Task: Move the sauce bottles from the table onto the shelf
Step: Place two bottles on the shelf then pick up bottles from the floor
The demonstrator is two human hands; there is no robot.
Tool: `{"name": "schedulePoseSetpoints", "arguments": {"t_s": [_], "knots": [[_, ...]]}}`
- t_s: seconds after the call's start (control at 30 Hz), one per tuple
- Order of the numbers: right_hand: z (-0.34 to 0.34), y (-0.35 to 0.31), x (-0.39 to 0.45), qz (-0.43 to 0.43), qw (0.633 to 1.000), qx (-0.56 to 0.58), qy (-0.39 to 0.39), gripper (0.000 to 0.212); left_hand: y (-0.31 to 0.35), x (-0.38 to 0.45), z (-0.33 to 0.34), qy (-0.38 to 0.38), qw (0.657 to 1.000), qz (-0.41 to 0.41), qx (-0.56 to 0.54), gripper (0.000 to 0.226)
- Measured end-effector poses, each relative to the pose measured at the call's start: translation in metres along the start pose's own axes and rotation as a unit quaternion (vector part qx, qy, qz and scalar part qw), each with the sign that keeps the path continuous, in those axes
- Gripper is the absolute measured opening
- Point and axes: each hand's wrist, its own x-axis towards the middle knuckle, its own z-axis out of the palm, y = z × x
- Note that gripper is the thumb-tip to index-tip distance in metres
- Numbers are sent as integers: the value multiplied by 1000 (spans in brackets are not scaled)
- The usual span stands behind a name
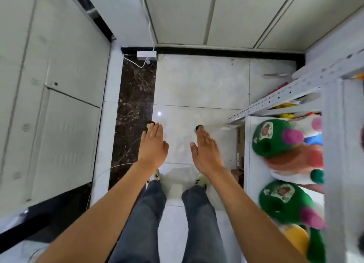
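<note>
Both arms are stretched forward over a pale tiled floor (197,81), with the person's grey trousers (149,213) and light shoes (201,179) seen below. The left hand (152,144) is held flat with fingers straight and together; a small dark, rounded thing (150,123) shows just past its fingertips, too blurred to be named. The right hand (206,150) is likewise flat and released, nothing grasped, and a similar dark round thing (199,128) sits at its fingertips — whether either is touched cannot be told. No sauce bottle can be made out anywhere. At the right stands a grey metal shelf (275,103), its lower level filled with green plush toys (273,138) with pink spots. Far off, a white power strip (146,54) lies by the black skirting — its cable runs up the wall. A dark marble strip (134,105) borders the floor on the left.
</note>
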Motion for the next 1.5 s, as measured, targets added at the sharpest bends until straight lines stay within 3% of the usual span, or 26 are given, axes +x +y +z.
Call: {"name": "schedulePoseSetpoints", "arguments": {"t_s": [0.27,0.43,0.63,0.77,0.87,0.93,1.03,1.17,1.3,1.5], "knots": [[109,24,106,71,992,66,-85,61,-80,84,124,-33,993,-87,-71,57],[179,63,182,107,985,99,-89,60,-139,138,207,-20,980,-156,-121,51],[249,125,277,199,965,169,-7,60,-176,234,273,30,958,-231,-168,59],[271,161,338,256,945,190,76,61,-186,299,306,20,965,-211,-151,70],[281,180,375,275,940,182,92,66,-193,333,323,8,972,-206,-114,54],[289,192,392,276,942,162,105,54,-198,342,330,24,974,-213,-76,42],[299,207,402,277,938,144,149,29,-202,341,337,89,968,-224,-72,37],[312,204,394,214,957,129,145,26,-201,330,340,116,965,-213,-98,33],[320,187,374,175,966,144,124,27,-184,310,345,96,972,-193,-98,32],[308,145,311,183,949,218,134,33,-153,264,324,23,978,-162,-126,35]]}}
